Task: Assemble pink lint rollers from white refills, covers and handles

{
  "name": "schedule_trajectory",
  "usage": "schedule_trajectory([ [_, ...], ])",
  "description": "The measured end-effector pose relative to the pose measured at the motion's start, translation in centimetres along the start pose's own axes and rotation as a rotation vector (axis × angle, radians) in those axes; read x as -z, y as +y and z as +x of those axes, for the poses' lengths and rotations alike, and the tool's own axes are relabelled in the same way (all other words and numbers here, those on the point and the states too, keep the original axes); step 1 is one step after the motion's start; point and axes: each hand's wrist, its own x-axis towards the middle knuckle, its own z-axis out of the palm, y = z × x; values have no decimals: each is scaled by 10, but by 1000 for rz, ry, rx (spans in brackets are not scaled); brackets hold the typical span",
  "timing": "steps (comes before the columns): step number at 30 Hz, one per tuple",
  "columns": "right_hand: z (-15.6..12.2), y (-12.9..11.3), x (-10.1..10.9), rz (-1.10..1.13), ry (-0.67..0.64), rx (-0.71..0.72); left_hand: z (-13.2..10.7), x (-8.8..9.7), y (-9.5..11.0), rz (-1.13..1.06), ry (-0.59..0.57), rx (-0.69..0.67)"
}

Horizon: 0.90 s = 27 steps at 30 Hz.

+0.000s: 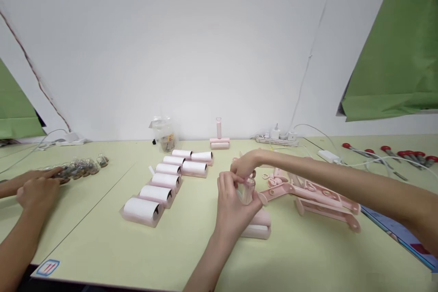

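My left hand (233, 200) is closed round a clear, pale pink tube (248, 190), thumb on the near side. Under and beside it lies a pink lint roller (257, 227) on the table; whether the tube joins it is hidden. My right hand (245, 164) is just beyond, bent down with its fingers closed near the tube's top. What its fingertips hold is hidden by the left hand. Right beside both hands is a pile of pink plastic roller parts (316, 194). To the left, white paper rolls (141, 208) sit in pink covers in two rows.
A finished-looking pink lint roller (219, 139) stands by the wall near a plastic bag (164, 134). A power strip (277, 140) and cables lie at the back. Red-headed tools (410, 155) are far right. At left, another person's hands (39, 189) touch small clear domed objects (84, 167).
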Motion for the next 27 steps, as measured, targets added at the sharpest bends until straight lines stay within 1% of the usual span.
schedule_trajectory([
  [1,-11,1,4,4,17,-19,1,2,-1,-50,-48,17],
  [2,-22,3,7,21,62,-28,2,5,-3,-108,-116,34],
  [3,-35,5,7,47,127,-28,3,8,-4,-168,-195,44],
  [5,-57,8,1,157,296,26,6,12,-8,-260,-320,46],
  [7,-73,10,-15,230,366,110,9,15,-11,-312,-362,44],
  [10,-79,11,-42,228,403,187,12,19,-18,-366,-373,81],
  [12,-77,10,-53,227,457,202,15,25,-25,-324,-428,76],
  [13,-75,10,-56,227,479,206,16,30,-30,-261,-490,74],
  [16,-73,9,-55,181,483,220,19,42,-47,-16,-781,133],
  [17,-72,9,-53,153,486,225,20,45,-52,36,-863,167],
  [18,-72,9,-52,120,498,226,21,46,-56,71,-915,191],
  [19,-71,9,-52,87,515,220,21,46,-59,96,-939,202],
  [21,-70,9,-54,36,554,200,21,45,-62,139,-935,197],
  [23,-70,8,-59,6,595,185,21,43,-60,172,-934,186],
  [27,-77,0,-73,-44,689,211,20,42,-55,197,-947,200],
])
